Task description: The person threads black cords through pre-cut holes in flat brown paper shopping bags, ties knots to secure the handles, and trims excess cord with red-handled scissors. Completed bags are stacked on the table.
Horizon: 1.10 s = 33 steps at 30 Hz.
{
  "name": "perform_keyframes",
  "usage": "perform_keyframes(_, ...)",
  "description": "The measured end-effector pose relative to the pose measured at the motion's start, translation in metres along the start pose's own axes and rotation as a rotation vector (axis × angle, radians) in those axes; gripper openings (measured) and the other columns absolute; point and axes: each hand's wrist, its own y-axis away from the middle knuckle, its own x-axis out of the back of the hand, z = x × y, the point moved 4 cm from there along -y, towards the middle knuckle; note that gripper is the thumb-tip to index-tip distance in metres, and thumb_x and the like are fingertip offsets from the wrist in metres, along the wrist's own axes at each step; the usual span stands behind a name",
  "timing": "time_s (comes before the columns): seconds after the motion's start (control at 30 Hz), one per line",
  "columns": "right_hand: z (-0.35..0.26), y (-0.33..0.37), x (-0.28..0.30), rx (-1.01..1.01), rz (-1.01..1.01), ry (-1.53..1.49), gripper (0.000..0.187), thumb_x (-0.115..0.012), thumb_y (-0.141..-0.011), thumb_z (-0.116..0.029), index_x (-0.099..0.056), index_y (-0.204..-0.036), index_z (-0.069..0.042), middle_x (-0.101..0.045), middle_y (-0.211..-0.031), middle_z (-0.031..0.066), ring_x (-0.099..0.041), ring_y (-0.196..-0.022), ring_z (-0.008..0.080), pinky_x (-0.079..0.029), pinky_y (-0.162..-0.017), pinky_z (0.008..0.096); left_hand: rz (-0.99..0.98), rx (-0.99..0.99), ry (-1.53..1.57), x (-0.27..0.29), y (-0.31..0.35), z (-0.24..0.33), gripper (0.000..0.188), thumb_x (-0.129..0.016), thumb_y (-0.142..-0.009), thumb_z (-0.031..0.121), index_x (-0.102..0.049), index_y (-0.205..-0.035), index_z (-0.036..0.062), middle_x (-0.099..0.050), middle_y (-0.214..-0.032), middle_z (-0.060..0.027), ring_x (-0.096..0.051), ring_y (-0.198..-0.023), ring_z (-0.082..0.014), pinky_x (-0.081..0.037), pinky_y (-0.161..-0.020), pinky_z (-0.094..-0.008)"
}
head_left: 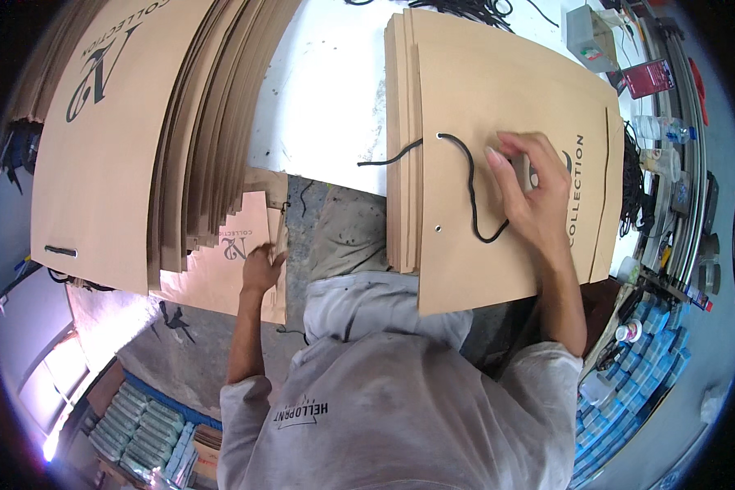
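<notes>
A stack of brown paper bags [498, 73] with dark print lies before me on the right. The top bag has two eyelets near its left edge. A black cord [472, 188] passes through the far eyelet, its short end sticking out left and the longer part curving toward my wrist. Over this bag hovers my right hand [535, 184], thumb and fingers loosely curved and apart, with nothing seen between them. Lower on the left, my left hand [262, 268] rests at the edge of another printed paper bag [229, 286], thumb spread from the fingers.
A tall row of brown bags [131, 163] stands at the left on the white table [322, 90]. Loose black cords [457, 10] lie at the far edge. To the right are a grey box [590, 39], a phone [649, 78] and blue wrapped packs [641, 367].
</notes>
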Motion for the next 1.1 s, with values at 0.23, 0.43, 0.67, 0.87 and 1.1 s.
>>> perform_keyframes(0.23,-0.006,0.023,0.017,-0.076,0.005,0.173,0.021,-0.074,-0.084,-0.004,-0.072,-0.105,-0.001,-0.066,-0.101,0.0164,-0.064,-0.091,0.0308,-0.049,-0.085,0.0395,0.295,-0.485,0.544,0.141,-0.027,0.266,0.011,-0.077,-0.089,0.009,-0.072,-0.088,-0.0002,-0.071,-0.078,-0.0114,-0.067,-0.066,-0.0181,-0.052,-0.060,-0.0292)
perform_keyframes(0.43,0.017,0.050,0.032,-0.053,-0.269,0.240,0.031,-0.071,-0.078,0.008,-0.071,-0.106,-0.002,-0.056,-0.123,0.0187,-0.057,-0.113,0.0351,-0.048,-0.096,0.0407,0.170,-0.554,0.732,0.152,-0.009,0.332,0.012,-0.080,-0.086,0.004,-0.070,-0.088,-0.0016,-0.069,-0.069,-0.0080,-0.060,-0.054,-0.0080,-0.045,-0.049,-0.0234)
perform_keyframes(0.67,0.039,0.081,0.020,-0.341,0.048,-0.079,0.007,-0.070,-0.088,0.003,-0.064,-0.089,0.001,-0.063,-0.098,0.0156,-0.064,-0.083,0.0300,-0.052,-0.074,0.0384,-0.024,-0.312,0.707,0.136,0.003,0.343,0.015,-0.080,-0.089,0.007,-0.069,-0.093,-0.0018,-0.068,-0.069,-0.0042,-0.055,-0.055,-0.0016,-0.042,-0.047,-0.0200)
perform_keyframes(0.87,0.014,0.054,0.021,-0.116,0.293,0.407,0.015,-0.069,-0.089,0.002,-0.066,-0.104,0.000,-0.067,-0.106,0.0169,-0.066,-0.089,0.0315,-0.053,-0.075,0.0388,0.182,-0.138,0.946,0.134,-0.026,0.325,0.036,-0.076,-0.093,0.009,-0.059,-0.123,-0.0006,-0.065,-0.078,0.0008,-0.053,-0.060,-0.0012,-0.040,-0.051,-0.0178)
perform_keyframes(1.1,-0.059,0.014,-0.041,0.153,-0.039,-0.093,0.019,-0.072,-0.082,0.001,-0.069,-0.101,0.001,-0.061,-0.094,0.0140,-0.062,-0.086,0.0300,-0.051,-0.076,0.0423,0.278,-0.151,1.124,0.140,-0.053,0.321,0.013,-0.071,-0.095,0.002,-0.066,-0.106,-0.0034,-0.066,-0.090,-0.0042,-0.054,-0.066,-0.0017,-0.040,-0.056,-0.0163)
